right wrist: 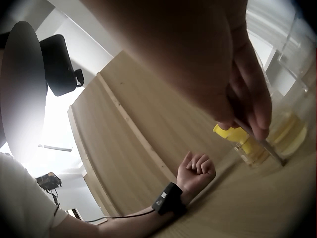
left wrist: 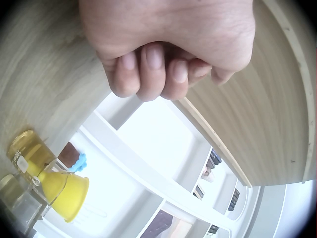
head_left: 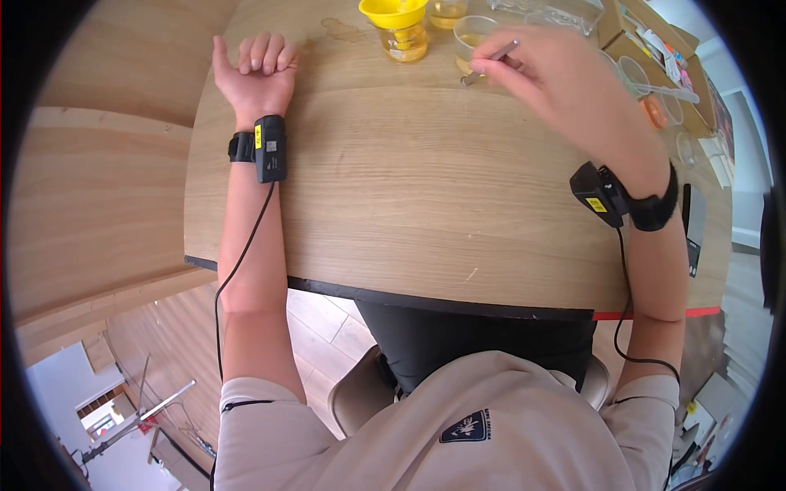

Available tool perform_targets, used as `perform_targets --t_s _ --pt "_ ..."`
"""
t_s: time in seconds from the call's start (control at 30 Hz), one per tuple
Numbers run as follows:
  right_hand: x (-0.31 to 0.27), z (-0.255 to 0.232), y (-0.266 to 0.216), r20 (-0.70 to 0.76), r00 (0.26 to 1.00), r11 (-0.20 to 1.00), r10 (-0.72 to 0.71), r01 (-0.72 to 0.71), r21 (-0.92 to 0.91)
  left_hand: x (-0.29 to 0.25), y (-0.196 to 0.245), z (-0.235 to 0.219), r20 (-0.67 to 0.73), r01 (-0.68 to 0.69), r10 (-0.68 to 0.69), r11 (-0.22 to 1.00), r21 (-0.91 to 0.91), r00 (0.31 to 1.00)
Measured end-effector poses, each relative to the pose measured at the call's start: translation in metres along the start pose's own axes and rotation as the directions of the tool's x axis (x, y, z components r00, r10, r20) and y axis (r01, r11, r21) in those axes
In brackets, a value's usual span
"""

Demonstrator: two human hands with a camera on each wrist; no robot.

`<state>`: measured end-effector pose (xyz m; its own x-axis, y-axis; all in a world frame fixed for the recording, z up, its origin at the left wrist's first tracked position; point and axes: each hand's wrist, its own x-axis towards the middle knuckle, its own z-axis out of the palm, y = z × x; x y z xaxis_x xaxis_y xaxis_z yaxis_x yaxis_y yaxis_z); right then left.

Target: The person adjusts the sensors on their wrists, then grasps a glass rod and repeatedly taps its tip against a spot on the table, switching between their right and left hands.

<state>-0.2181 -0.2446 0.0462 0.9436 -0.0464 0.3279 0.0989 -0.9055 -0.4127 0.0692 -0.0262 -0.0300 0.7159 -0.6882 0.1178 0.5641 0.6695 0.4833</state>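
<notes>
My right hand (head_left: 565, 86) pinches a slim metal rod (head_left: 501, 52) between thumb and fingers, its lower tip slanting down close over the tabletop. Just beyond those fingers stands a clear glass beaker (head_left: 463, 39) with pale yellow liquid, partly hidden by the hand. A yellow funnel (head_left: 394, 10) sits in the mouth of a glass vessel (head_left: 405, 47) that contains amber liquid. On the left of the table lies my left hand (head_left: 260, 78), palm up, fingers loosely curled and holding nothing; the left wrist view shows its fingertips (left wrist: 153, 57) bent toward the palm.
Another glass with yellowish liquid (head_left: 449, 12) stands behind. At the right are a cardboard box (head_left: 618, 33) of supplies, clear plastic cups (head_left: 667, 110) and a dark flat device (head_left: 694, 229). A wooden panel (head_left: 106, 164) borders the left side. A wet stain (head_left: 344, 31) marks the tabletop.
</notes>
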Motion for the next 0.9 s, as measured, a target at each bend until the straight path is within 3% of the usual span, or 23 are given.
perform_targets --t_s 0.07,0.3,0.4,0.5,0.6,0.8,0.87,0.9 --pt "-0.001 -0.001 0.003 0.028 0.999 0.992 0.04 -0.043 0.122 0.0 0.0 0.0 -0.015 -0.013 0.013 1.0 -0.009 1.0" --pt "-0.002 -0.004 0.002 0.033 0.999 0.995 0.041 -0.044 0.094 -0.002 0.001 0.0 -0.026 -0.002 0.002 1.0 -0.014 1.0" --pt "-0.001 -0.005 0.002 0.047 0.993 0.988 0.107 -0.111 0.103 -0.001 0.001 -0.003 0.0 0.01 -0.009 1.0 -0.025 1.0" --pt "0.001 -0.008 0.003 0.092 0.99 0.974 0.111 -0.127 0.187 0.0 0.001 -0.004 0.046 0.017 -0.015 0.999 -0.045 0.999" --pt "0.002 -0.009 0.003 0.053 0.99 0.982 0.13 -0.136 0.134 -0.003 0.001 0.0 -0.065 -0.014 0.014 1.0 0.001 0.998" --pt "0.003 -0.015 -0.005 0.073 0.989 0.974 0.129 -0.14 0.177 0.0 0.002 -0.004 0.013 0.024 -0.024 0.999 -0.041 1.0" --pt "0.018 -0.04 -0.029 0.326 0.875 0.933 0.358 -0.349 -0.088 0.0 0.003 -0.005 0.01 0.023 -0.023 0.999 -0.039 1.0" --pt "0.014 -0.037 -0.023 0.325 0.875 0.933 0.359 -0.35 -0.088 0.0 0.003 -0.005 0.011 0.025 -0.024 0.999 -0.039 1.0"
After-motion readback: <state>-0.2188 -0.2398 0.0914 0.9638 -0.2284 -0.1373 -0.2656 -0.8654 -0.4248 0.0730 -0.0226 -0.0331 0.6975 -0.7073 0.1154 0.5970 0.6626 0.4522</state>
